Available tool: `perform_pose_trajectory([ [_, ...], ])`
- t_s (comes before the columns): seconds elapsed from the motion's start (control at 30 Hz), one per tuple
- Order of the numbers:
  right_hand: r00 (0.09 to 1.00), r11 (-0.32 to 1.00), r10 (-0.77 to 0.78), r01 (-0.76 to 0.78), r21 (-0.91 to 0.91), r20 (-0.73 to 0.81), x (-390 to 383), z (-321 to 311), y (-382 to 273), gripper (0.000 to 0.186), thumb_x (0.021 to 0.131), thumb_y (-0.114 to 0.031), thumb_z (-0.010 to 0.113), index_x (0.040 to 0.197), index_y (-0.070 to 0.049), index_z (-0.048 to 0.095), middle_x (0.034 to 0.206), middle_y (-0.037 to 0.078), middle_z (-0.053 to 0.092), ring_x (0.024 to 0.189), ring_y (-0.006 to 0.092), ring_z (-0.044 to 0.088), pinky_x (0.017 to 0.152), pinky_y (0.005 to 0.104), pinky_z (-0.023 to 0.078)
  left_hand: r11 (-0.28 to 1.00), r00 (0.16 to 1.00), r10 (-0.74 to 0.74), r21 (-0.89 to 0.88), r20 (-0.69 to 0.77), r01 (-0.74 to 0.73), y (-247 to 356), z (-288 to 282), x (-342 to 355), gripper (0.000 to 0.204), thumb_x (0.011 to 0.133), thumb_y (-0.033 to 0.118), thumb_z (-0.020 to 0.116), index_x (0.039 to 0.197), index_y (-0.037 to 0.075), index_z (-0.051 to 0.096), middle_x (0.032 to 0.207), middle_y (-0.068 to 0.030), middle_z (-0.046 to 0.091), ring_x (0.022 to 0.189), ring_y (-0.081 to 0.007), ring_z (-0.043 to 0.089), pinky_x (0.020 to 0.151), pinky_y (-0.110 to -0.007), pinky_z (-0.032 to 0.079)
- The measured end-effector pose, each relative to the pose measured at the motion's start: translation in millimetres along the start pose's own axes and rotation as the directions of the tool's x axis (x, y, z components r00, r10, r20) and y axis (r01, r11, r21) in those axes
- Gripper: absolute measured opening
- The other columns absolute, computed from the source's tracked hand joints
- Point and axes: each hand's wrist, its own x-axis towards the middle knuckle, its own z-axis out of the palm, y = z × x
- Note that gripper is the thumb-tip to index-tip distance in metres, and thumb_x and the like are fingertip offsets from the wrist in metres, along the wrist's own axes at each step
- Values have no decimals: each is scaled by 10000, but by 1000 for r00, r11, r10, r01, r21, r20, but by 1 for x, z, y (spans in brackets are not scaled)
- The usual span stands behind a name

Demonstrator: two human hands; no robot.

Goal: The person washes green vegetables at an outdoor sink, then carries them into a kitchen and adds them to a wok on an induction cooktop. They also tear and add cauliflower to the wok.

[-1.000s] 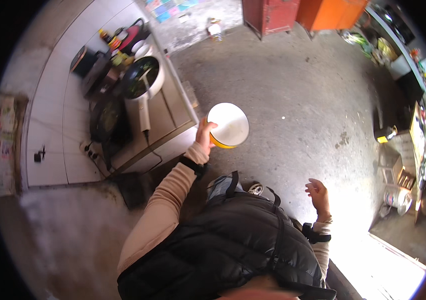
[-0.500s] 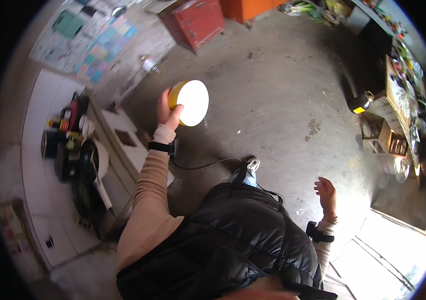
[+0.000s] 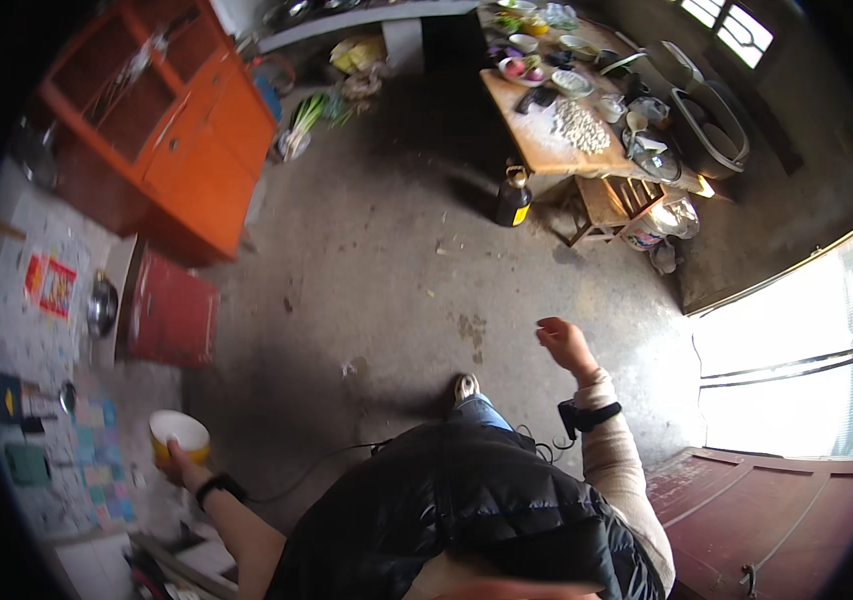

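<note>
My left hand (image 3: 183, 464) grips a yellow bowl (image 3: 178, 435) with a white inside, held out low to my left beside the wall with coloured papers. My right hand (image 3: 564, 344) hangs in the air to my right with fingers loosely curled and nothing in it. A black band sits on each wrist. My black padded jacket (image 3: 467, 520) fills the lower middle, and one shoe (image 3: 465, 387) shows on the grey concrete floor.
An orange cupboard (image 3: 162, 130) and a red box (image 3: 171, 312) stand at the left. A wooden table (image 3: 572, 125) with dishes and food stands at the upper right, a dark jug (image 3: 513, 197) beside it. A bright doorway (image 3: 797, 370) lies to the right.
The view has swung around, away from the counter. My left hand with the bowl has gone from out in front to low at my left side. My right hand stays raised.
</note>
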Motion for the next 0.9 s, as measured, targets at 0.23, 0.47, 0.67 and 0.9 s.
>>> perform_pose_trajectory([
  [0.23,895,935,-298,343,-88,331,169,35,-94,294,869,-207,669,1108,-38,649,934,129,695,841,259,679,744,339,541,765,765,-455,-240,455,597,-65,94,-81,719,725,529,661,1248,43,582,1172,-149,620,1021,-289,603,895,-428,477],
  [0.47,909,916,-261,340,-214,325,320,47,-118,266,848,-241,672,1054,-72,678,851,126,693,806,280,674,726,367,535,722,652,-596,-41,469,690,-22,223,-139,691,701,464,671,1255,67,560,1187,-155,602,1054,-323,584,900,-474,473],
  [0.67,885,870,-401,449,-205,237,471,46,-143,252,856,-227,669,1047,-64,680,918,167,695,848,307,678,739,385,531,845,690,-410,-37,597,534,86,441,-97,677,680,408,680,1261,88,542,1200,-160,587,1082,-352,567,905,-513,471],
  [0.9,986,975,-21,-16,220,165,642,68,-198,262,895,-159,670,1095,8,654,875,76,701,766,120,644,688,265,521,711,596,-225,-288,771,641,347,650,-69,818,676,343,652,1420,229,330,1448,-161,332,1272,-428,374,875,-688,402],
])
